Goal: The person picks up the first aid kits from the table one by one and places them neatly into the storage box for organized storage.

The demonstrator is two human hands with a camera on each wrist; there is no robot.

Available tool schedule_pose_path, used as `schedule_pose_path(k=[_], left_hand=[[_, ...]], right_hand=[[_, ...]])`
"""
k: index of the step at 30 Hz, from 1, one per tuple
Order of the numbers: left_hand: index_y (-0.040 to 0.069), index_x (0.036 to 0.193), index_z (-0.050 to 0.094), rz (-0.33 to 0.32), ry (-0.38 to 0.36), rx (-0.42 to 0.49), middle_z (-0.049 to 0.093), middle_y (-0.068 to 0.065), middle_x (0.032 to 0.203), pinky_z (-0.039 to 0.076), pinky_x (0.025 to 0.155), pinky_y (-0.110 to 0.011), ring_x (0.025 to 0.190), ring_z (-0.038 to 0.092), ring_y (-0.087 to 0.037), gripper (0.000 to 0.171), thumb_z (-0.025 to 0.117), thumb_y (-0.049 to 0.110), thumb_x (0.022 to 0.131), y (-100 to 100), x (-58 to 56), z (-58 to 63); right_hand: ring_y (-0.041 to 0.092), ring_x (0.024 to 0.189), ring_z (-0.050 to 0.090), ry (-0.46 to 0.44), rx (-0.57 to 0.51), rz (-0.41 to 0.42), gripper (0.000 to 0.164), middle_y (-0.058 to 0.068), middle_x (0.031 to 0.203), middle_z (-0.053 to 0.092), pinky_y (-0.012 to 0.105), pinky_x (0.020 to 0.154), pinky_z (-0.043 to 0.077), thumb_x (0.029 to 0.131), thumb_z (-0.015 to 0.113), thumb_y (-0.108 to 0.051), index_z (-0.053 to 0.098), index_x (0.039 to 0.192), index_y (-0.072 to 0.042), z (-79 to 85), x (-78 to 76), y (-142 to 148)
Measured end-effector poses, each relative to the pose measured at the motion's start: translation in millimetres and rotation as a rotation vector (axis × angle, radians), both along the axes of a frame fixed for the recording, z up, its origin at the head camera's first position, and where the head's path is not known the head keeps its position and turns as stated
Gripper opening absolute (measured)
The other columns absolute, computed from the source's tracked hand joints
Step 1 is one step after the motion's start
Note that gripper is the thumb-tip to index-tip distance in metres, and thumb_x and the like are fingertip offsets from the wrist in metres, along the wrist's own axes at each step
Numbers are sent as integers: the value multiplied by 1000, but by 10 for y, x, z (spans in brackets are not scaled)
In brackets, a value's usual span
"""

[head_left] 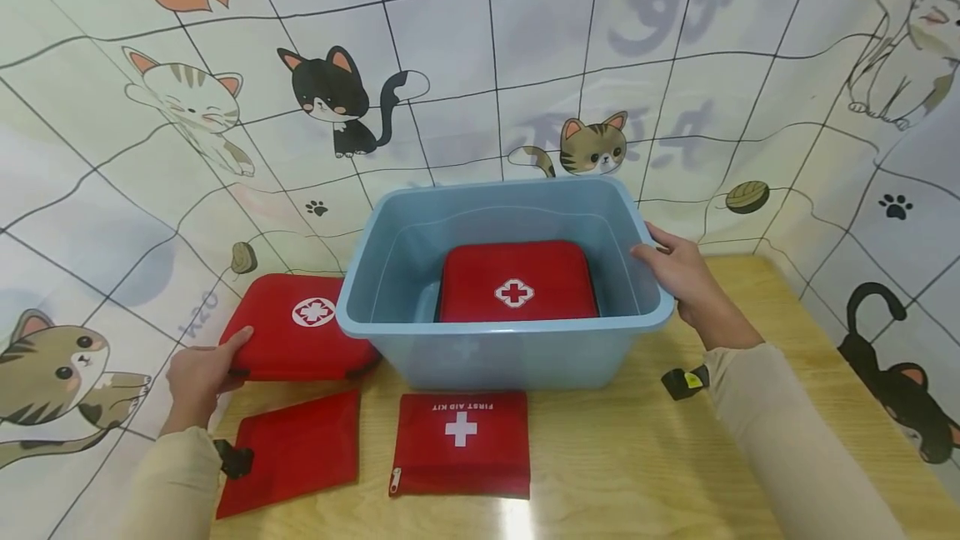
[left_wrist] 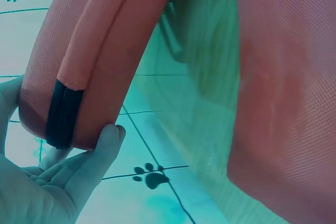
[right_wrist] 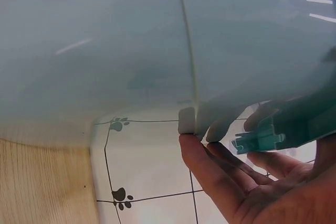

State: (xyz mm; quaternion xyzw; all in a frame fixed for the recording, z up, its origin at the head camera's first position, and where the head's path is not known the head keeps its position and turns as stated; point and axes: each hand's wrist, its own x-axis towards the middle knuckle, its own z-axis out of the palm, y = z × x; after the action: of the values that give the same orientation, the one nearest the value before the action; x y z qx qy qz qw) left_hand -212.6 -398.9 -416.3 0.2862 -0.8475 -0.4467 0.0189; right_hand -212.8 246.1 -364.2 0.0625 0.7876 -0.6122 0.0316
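At the left, my left hand grips the near left corner of a red zippered first aid case with a white round emblem. In the left wrist view, thumb and fingers lie on opposite sides of the case, beside a black piece on its edge. My right hand holds the right rim of a light blue plastic bin, thumb over the rim. From the right wrist view, its fingers reach up against the bin's outer wall. Inside the bin sits another red first aid case with a white-bordered cross.
Before the bin, a flat red first aid pouch lies on the wooden table, its lettering upside down. A plain red pouch lies left of it, near my left sleeve. A cat-patterned wall covering rises behind and on both sides.
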Motion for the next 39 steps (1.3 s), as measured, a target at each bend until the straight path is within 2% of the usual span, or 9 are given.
schedule_pose_path(k=[6,11,14,18,24,26,29,33,39], left_hand=[[-16,135,44,23,39,-31,71,-23,88,59,57,-34,60,71,-24,95,66,61,86,31,41,140],[-14,135,45,28,64,-5,69,-9,77,60,59,-35,58,72,-23,92,67,60,85,29,49,240],[-13,136,46,31,89,1,70,-17,85,60,59,-34,55,70,-18,91,66,60,86,28,55,315],[-11,142,41,48,116,28,63,-33,113,59,58,-33,51,66,-9,95,66,61,85,19,69,423],[-3,150,35,147,146,117,63,-23,111,58,57,-31,46,61,-1,101,68,63,80,-3,86,581],[1,152,34,184,155,145,57,-28,132,58,56,-29,45,59,1,104,69,65,78,2,96,622],[10,155,33,257,179,224,42,-20,151,56,53,-26,43,58,2,110,72,67,70,11,113,691],[18,155,35,343,248,353,43,-9,153,54,47,-25,43,59,1,111,80,63,64,8,136,805],[24,154,35,405,311,458,49,1,144,54,45,-26,47,60,0,108,86,56,64,18,152,978]], right_hand=[[48,135,38,-6,-17,2,64,25,158,26,64,102,40,103,46,-28,17,159,-21,-22,0,-3],[49,135,38,-16,-7,2,64,25,158,26,64,102,39,103,46,-28,16,159,-22,-26,18,5],[49,135,38,-13,-9,1,64,25,158,26,64,102,39,103,46,-28,16,159,-21,-25,16,11],[48,134,38,-8,-12,-3,64,25,158,26,64,103,39,103,46,-28,17,159,-21,-23,1,17],[49,134,38,-6,5,-6,64,24,159,26,64,103,38,103,46,-28,16,159,-21,-3,-13,10],[49,135,38,-10,7,-4,65,24,159,26,65,103,38,103,46,-29,15,159,-21,3,-15,9],[50,136,37,-17,10,-2,66,24,159,25,65,103,37,103,46,-30,14,160,-21,9,-14,7],[50,136,36,-22,6,1,66,24,159,25,65,103,37,103,46,-30,14,160,-20,12,-5,2],[49,136,36,-16,3,-4,66,25,159,26,65,104,37,103,47,-30,14,160,-20,15,20,-4]])
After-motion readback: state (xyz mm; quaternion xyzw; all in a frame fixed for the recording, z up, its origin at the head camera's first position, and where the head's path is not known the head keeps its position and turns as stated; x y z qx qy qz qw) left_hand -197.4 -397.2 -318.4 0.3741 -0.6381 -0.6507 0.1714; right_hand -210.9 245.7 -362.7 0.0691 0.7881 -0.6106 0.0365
